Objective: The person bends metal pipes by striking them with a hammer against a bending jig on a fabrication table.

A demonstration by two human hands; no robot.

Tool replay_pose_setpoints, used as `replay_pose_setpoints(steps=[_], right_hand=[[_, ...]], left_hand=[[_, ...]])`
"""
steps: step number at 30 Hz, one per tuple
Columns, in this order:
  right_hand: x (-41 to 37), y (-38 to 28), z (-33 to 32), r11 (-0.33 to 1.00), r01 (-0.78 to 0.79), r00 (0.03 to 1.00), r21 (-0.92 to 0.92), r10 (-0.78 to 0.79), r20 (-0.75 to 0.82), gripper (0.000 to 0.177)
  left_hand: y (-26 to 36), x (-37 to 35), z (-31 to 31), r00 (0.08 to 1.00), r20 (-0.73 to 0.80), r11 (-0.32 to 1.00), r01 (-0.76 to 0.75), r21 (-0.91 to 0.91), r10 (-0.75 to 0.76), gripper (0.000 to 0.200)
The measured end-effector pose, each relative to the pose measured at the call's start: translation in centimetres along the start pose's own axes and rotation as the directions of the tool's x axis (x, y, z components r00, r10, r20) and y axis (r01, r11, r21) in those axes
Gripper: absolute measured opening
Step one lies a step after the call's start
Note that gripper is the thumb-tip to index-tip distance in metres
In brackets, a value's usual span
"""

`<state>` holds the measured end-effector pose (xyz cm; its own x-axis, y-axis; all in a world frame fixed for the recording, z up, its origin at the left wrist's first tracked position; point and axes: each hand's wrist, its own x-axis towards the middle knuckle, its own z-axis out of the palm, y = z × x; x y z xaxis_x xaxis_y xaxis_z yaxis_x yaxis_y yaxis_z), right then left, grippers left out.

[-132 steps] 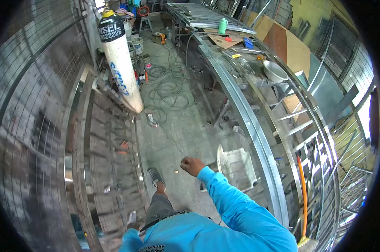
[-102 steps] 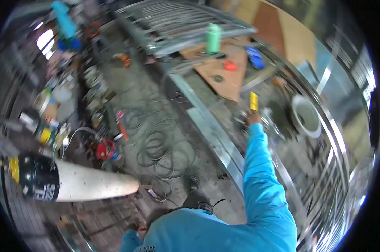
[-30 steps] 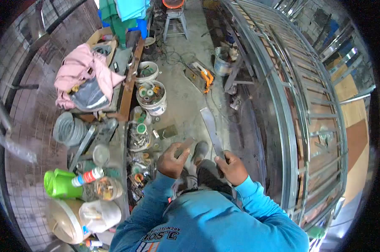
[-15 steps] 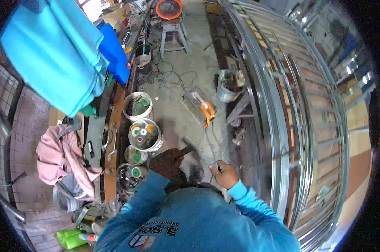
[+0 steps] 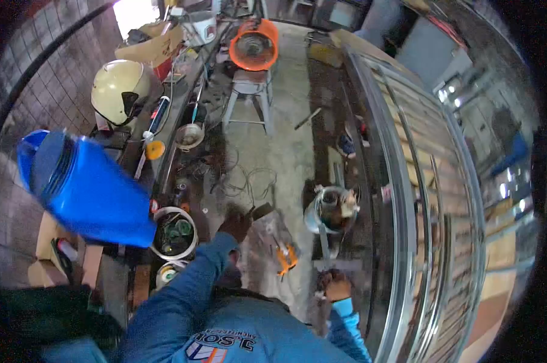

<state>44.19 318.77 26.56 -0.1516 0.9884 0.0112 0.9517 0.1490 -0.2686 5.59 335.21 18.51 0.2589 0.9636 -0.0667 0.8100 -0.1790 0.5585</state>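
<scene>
My left hand point(image 5: 236, 222) is closed and reaches forward over the floor, just left of a grey box-shaped tool with an orange clamp point(image 5: 287, 259). Blurred at its fingers is a dark hammer point(image 5: 262, 210). Lower on the right, my right hand point(image 5: 337, 285) is curled, its fingers dark and smeared; what they hold cannot be made out. A flat grey metal piece point(image 5: 340, 265) lies just beyond that hand. A bucket of tools point(image 5: 312, 219) stands further forward.
On the left are a blue welding helmet point(image 5: 101, 193), a cream helmet point(image 5: 117, 91) and a white bucket point(image 5: 195, 242) of green discs. Ahead, an orange basin point(image 5: 273, 48) rests on a stool point(image 5: 266, 106). Metal frames point(image 5: 400, 181) line the right; cables cross the floor.
The view has shifted forward, so the light blue cloth has left sight and the helmets show. My left hand has moved forward with the hammer; my right hand has moved down and right, away from it.
</scene>
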Motion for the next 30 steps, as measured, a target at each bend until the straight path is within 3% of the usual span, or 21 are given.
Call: replay_pose_setpoints(steps=[1,2,3,4,5,6,8,9,10,12,13,15,16,18,20,22,24,25,26,28,30], right_hand=[[3.0,-1.2,-1.2,0.989,-0.134,0.988,0.067,0.128,0.082,0.019],[5.6,0.2,-0.4,0.909,0.320,0.924,-0.268,-0.362,-0.124,0.021],[8.6,-1.2,-1.1,0.961,0.028,0.999,0.274,-0.016,-0.047,0.022],[11.3,-3.4,-2.5,0.652,-0.326,0.945,0.685,0.252,0.210,0.023],[13.8,-5.2,-3.0,0.097,-0.597,0.774,0.796,0.327,0.542,0.025],[16.0,-6.0,-2.7,-0.214,-0.524,0.786,0.824,0.252,0.565,0.023],[22.0,-9.9,-5.0,0.099,-0.482,0.856,0.870,0.265,0.444,0.027],[25.4,-12.1,-6.8,0.436,-0.390,0.920,0.811,0.222,0.323,0.031],[28.5,-13.1,-7.4,0.508,-0.368,0.929,0.779,0.164,0.332,0.041],[35.5,-17.0,-11.0,0.810,0.026,0.980,0.585,-0.136,0.146,0.047],[38.2,-18.3,-11.3,0.756,0.068,0.980,0.651,-0.173,0.099,0.048],[43.5,-19.7,-9.9,0.660,0.130,0.982,0.740,-0.189,-0.004,0.048],[46.3,-19.4,-9.0,0.624,0.153,0.984,0.766,-0.171,-0.056,0.048],[53.1,-17.9,-8.7,0.596,0.119,0.967,0.794,-0.252,0.044,0.046],[60.8,-15.4,-8.3,0.587,0.123,0.944,0.800,-0.319,0.089,0.045],[67.7,-11.0,-6.4,0.604,0.132,0.933,0.786,-0.343,0.106,0.043],[74.4,-5.1,-4.5,0.616,0.190,0.903,0.765,-0.416,0.111,0.044],[77.2,-4.1,-7.8,0.588,-0.065,0.934,0.806,-0.249,0.257,0.045],[79.9,-4.0,-13.4,0.511,-0.315,0.905,0.800,-0.091,0.414,0.046],[83.5,1.0,-14.7,0.719,-0.138,0.966,0.681,-0.052,0.251,0.048],[87.8,3.6,-18.2,0.694,-0.250,0.953,0.675,0.052,0.299,0.049]], left_hand=[[-0.7,3.5,-0.3,0.999,-0.012,0.999,-0.033,0.004,0.033,0.039],[-0.6,6.8,-0.5,0.981,-0.175,0.997,-0.081,0.006,0.080,0.038],[-0.3,8.9,-0.9,0.974,-0.215,0.995,-0.087,-0.049,0.075,0.037],[-0.1,11.1,-1.5,0.965,-0.253,0.990,-0.098,-0.103,0.069,0.036],[1.0,12.7,-1.7,0.984,-0.176,0.971,-0.065,-0.230,0.024,0.036],[2.3,14.5,-1.7,0.995,-0.099,0.935,-0.029,-0.354,-0.007,0.036],[4.6,18.1,-1.8,0.998,0.049,0.806,0.060,-0.589,-0.039,0.036],[5.0,19.6,-2.5,0.991,0.129,0.713,0.120,-0.691,-0.041,0.037],[5.2,21.1,-4.2,0.997,0.076,0.643,0.077,-0.762,-0.029,0.037],[6.3,23.8,-9.0,0.999,-0.014,0.566,0.014,-0.825,-0.046,0.037],[6.8,25.2,-11.6,0.996,-0.055,0.565,-0.006,-0.825,-0.070,0.037],[6.8,29.0,-17.0,0.974,-0.155,0.710,0.007,-0.704,-0.164,0.038],[5.2,32.3,-15.3,0.901,-0.376,0.683,-0.135,-0.718,-0.217,0.030],[2.6,38.9,-16.5,0.962,-0.174,0.770,0.052,-0.636,-0.209,0.040],[1.2,46.1,-18.8,0.968,-0.250,0.960,-0.056,-0.275,-0.015,0.046],[2.7,52.0,-23.2,0.987,-0.161,0.929,-0.036,-0.369,-0.026,0.045],[2.2,59.9,-24.0,0.990,-0.132,0.937,-0.001,-0.349,-0.048,0.044],[-0.2,64.0,-21.8,0.988,-0.141,0.961,0.025,-0.277,-0.066,0.044],[-2.6,67.5,-19.6,0.985,-0.151,0.977,0.052,-0.206,-0.085,0.043],[-8.4,73.5,-15.8,0.996,-0.089,0.999,0.011,-0.051,-0.015,0.042],[-5.4,76.8,-19.7,0.985,-0.172,0.997,-0.026,-0.079,0.012,0.044]])
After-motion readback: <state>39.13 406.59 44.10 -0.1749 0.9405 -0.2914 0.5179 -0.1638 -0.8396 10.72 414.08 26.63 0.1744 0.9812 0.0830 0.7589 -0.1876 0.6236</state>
